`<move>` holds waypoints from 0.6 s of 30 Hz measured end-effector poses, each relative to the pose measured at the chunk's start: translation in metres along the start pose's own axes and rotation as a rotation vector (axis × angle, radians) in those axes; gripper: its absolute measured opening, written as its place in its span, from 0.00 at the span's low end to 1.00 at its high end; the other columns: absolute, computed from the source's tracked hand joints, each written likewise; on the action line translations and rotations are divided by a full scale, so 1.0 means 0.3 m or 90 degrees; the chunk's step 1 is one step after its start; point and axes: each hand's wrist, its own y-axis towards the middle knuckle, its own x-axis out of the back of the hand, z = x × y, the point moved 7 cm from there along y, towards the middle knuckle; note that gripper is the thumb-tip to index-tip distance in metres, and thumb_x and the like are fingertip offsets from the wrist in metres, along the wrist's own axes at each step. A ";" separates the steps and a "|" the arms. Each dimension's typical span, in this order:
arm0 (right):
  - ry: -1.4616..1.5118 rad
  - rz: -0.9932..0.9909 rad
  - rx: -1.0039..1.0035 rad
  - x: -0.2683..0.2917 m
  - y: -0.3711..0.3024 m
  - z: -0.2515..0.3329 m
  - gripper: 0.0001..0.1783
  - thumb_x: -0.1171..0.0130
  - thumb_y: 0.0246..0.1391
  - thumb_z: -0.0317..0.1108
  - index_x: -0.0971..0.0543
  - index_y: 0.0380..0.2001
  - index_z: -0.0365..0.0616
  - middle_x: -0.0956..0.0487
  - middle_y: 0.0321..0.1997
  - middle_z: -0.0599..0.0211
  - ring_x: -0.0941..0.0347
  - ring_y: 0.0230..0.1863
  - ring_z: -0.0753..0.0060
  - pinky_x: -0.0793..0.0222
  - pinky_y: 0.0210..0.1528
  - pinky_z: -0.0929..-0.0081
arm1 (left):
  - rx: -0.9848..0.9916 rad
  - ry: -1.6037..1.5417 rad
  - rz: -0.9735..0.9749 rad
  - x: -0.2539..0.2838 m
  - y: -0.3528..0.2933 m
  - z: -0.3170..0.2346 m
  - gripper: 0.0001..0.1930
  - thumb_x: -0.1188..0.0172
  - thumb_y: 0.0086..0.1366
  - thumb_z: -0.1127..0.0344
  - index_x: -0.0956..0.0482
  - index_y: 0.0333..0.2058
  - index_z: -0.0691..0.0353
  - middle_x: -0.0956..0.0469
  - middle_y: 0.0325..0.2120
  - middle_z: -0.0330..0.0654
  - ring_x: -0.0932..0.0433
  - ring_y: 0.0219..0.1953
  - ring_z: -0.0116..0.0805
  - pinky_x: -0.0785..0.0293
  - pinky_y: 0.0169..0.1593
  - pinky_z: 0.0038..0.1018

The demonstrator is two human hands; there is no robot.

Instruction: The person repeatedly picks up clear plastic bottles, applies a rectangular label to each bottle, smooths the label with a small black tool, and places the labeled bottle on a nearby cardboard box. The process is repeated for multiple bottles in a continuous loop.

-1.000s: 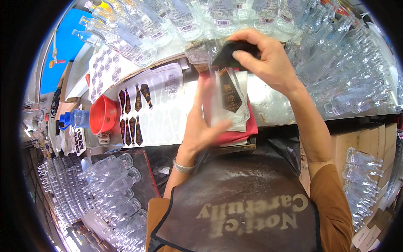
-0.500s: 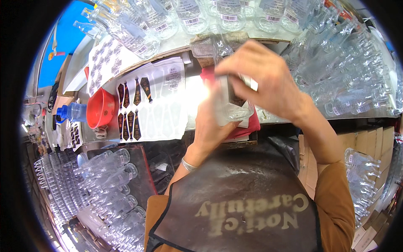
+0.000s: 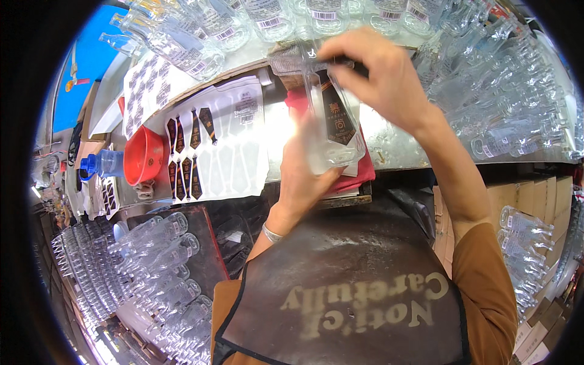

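My left hand (image 3: 301, 173) is closed around the lower left side of a clear glass bottle (image 3: 340, 154), blurred by motion. The bottle lies tilted with its neck pointing away from me. A dark tie-shaped label (image 3: 336, 118) with gold print lies along its front. At the neck, the curled thumb and fingers of my right hand (image 3: 380, 76) close on the label's narrow upper end; exactly how they grip it is partly hidden. Under the bottle is a red cloth (image 3: 365, 173). A grey folded cloth (image 3: 285, 61) lies beneath the neck.
Left of the bottle lies a label sheet (image 3: 234, 173) with several dark tie labels. Beyond it stand a red bowl (image 3: 143, 159) and a blue-capped jug (image 3: 109, 163). Labelled glass bottles (image 3: 267, 24) line the far shelf; more bottles (image 3: 493, 109) crowd the right.
My right hand has moved up and away from the bottle's body to its neck, uncovering the dark label. My left hand still holds the bottle in nearly the same place.
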 end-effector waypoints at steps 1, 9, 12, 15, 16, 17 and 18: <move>0.068 0.022 0.056 -0.017 -0.055 0.031 0.13 0.38 0.47 0.22 0.19 0.39 0.42 0.18 0.41 0.61 0.22 0.42 0.57 0.26 0.45 0.67 | -0.007 -0.005 0.005 0.000 -0.003 -0.003 0.61 0.27 0.49 0.72 0.65 0.73 0.67 0.35 0.65 0.57 0.32 0.65 0.50 0.36 0.67 0.38; 0.195 0.058 -0.032 -0.012 -0.121 0.009 0.13 0.38 0.50 0.23 0.19 0.42 0.39 0.18 0.34 0.64 0.20 0.36 0.68 0.24 0.38 0.73 | 0.024 -0.028 0.017 -0.007 -0.001 -0.001 0.62 0.28 0.48 0.76 0.66 0.73 0.66 0.36 0.65 0.60 0.34 0.66 0.52 0.40 0.69 0.39; 0.127 -0.049 -0.107 0.016 -0.048 -0.102 0.12 0.38 0.50 0.23 0.19 0.41 0.40 0.17 0.42 0.62 0.20 0.39 0.66 0.24 0.41 0.72 | 0.004 -0.017 0.017 -0.003 0.005 -0.019 0.62 0.29 0.48 0.76 0.66 0.73 0.66 0.39 0.67 0.60 0.36 0.68 0.51 0.39 0.68 0.39; 0.189 0.016 0.078 -0.007 -0.181 0.029 0.15 0.36 0.43 0.21 0.19 0.38 0.42 0.17 0.42 0.63 0.20 0.41 0.60 0.24 0.44 0.68 | -0.017 -0.031 -0.007 0.001 0.000 -0.019 0.59 0.30 0.49 0.76 0.63 0.72 0.68 0.41 0.67 0.60 0.37 0.68 0.51 0.39 0.68 0.39; 0.235 0.073 0.042 -0.011 -0.236 0.062 0.16 0.36 0.40 0.20 0.19 0.37 0.43 0.17 0.42 0.63 0.21 0.41 0.58 0.25 0.46 0.66 | -0.026 -0.054 -0.030 0.002 -0.006 -0.015 0.56 0.30 0.49 0.76 0.59 0.71 0.70 0.40 0.67 0.60 0.36 0.68 0.52 0.38 0.68 0.40; 0.280 0.126 0.003 -0.001 -0.291 0.092 0.18 0.36 0.37 0.19 0.19 0.36 0.44 0.16 0.42 0.62 0.21 0.42 0.55 0.25 0.47 0.64 | -0.037 -0.074 -0.050 0.005 -0.007 -0.019 0.54 0.31 0.49 0.76 0.55 0.71 0.72 0.39 0.66 0.61 0.36 0.67 0.53 0.38 0.67 0.41; 0.326 0.170 -0.054 0.005 -0.333 0.098 0.18 0.40 0.38 0.17 0.19 0.37 0.42 0.17 0.44 0.61 0.21 0.43 0.57 0.25 0.48 0.66 | -0.031 -0.078 -0.031 0.002 -0.004 -0.018 0.52 0.32 0.49 0.77 0.52 0.71 0.70 0.42 0.68 0.62 0.39 0.69 0.57 0.40 0.69 0.42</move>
